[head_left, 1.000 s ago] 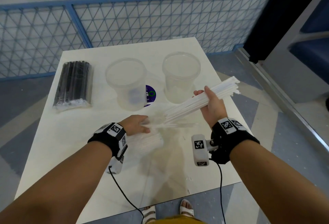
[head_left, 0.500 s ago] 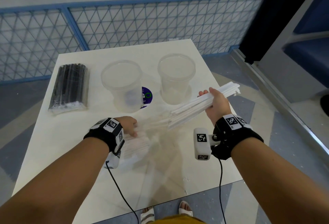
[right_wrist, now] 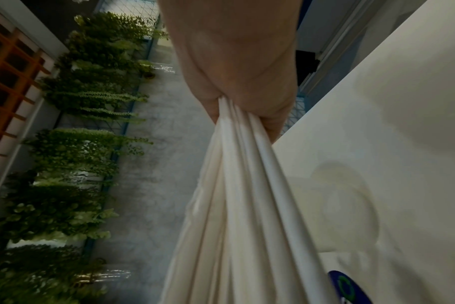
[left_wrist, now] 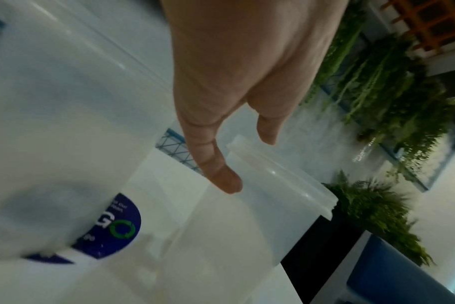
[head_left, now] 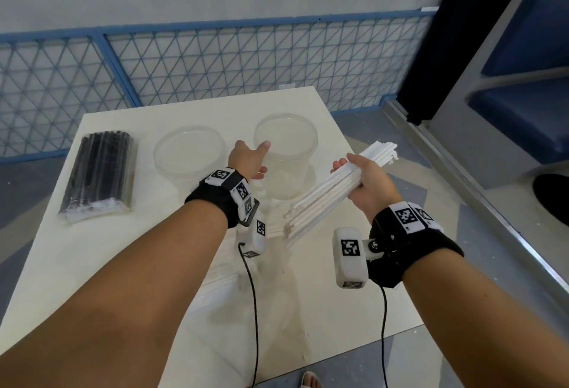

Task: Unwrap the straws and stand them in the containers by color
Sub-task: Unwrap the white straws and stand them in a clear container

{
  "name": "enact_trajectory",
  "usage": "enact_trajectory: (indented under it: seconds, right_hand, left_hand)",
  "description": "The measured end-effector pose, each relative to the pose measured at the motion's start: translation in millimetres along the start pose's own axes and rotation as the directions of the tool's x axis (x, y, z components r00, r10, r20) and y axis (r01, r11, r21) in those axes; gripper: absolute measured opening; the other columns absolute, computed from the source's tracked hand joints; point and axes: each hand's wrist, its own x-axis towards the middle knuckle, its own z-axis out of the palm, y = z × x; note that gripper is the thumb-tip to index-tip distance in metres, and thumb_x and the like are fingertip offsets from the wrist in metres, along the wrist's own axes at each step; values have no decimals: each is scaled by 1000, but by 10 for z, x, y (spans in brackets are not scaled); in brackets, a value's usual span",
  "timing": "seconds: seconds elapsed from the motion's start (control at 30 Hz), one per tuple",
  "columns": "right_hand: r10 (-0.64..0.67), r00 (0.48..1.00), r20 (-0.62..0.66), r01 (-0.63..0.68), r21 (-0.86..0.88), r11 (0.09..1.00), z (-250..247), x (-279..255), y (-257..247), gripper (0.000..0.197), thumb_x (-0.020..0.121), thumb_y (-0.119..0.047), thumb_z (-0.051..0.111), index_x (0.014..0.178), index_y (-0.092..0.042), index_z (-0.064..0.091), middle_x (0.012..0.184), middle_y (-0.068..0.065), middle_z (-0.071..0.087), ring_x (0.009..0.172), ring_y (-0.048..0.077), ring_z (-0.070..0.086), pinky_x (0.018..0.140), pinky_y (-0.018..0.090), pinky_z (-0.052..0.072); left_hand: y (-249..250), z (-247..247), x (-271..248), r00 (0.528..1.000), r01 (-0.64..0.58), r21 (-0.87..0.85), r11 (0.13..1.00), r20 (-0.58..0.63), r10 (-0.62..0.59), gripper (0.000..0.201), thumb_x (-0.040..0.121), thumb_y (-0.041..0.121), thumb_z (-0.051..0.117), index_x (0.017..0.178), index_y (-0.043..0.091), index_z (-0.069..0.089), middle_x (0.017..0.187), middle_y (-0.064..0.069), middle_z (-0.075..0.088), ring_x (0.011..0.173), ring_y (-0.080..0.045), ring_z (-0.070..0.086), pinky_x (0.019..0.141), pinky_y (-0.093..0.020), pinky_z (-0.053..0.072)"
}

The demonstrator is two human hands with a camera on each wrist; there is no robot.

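My right hand (head_left: 354, 172) grips a bundle of unwrapped white straws (head_left: 320, 203), tilted low on the left and high on the right, just right of the right clear container (head_left: 286, 129). The right wrist view shows the white straws (right_wrist: 242, 205) fanning out from my fist. My left hand (head_left: 261, 156) is spread open at that container's near-left side, thumb by the rim. In the left wrist view its fingers (left_wrist: 221, 176) are straight beside the container (left_wrist: 281, 181). The left clear container (head_left: 189, 153) stands empty. A wrapped pack of black straws (head_left: 98, 172) lies at far left.
The white table (head_left: 92, 264) ends close to my right hand, with floor beyond. The clear wrapper (head_left: 221, 276) lies flat under my left forearm. A purple sticker (left_wrist: 112, 224) shows by the left container's base. A blue mesh fence (head_left: 215, 58) runs behind the table.
My left hand let go of the clear wrapper near the table's middle and moved forward to the right container. My right hand keeps its grip on the white straws.
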Motion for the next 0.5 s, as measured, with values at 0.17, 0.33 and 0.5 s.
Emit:
enact_trajectory:
  seconds: [0.17,0.33,0.5]
  right_hand:
    - [-138,989,57,127,154,980,152,43,-196,7,94,-11,50,93,-4,49,82,7,55,69,16,60,56,27,55]
    - [-254,967,4,237,348,907,348,101,-295,13,93,-12,53,103,-3,51,88,8,59,78,20,64,81,33,55]
    - [-342,934,-99,355,324,877,494,232,-177,38,91,-11,56,125,4,45,82,10,61,75,21,65,63,29,56]
  left_hand:
    - [-42,20,67,995,50,-267,962,94,-25,47,89,7,57,128,-11,39,101,-21,51,39,-9,59,42,-19,50]
    - [-146,-53,-102,984,62,-385,921,176,7,36,92,2,52,126,-5,44,87,-11,56,65,-18,57,49,-16,54]
    - [-255,-105,-194,982,82,-398,914,187,-7,40,90,7,55,129,2,44,91,-11,59,68,-19,57,52,-15,54]
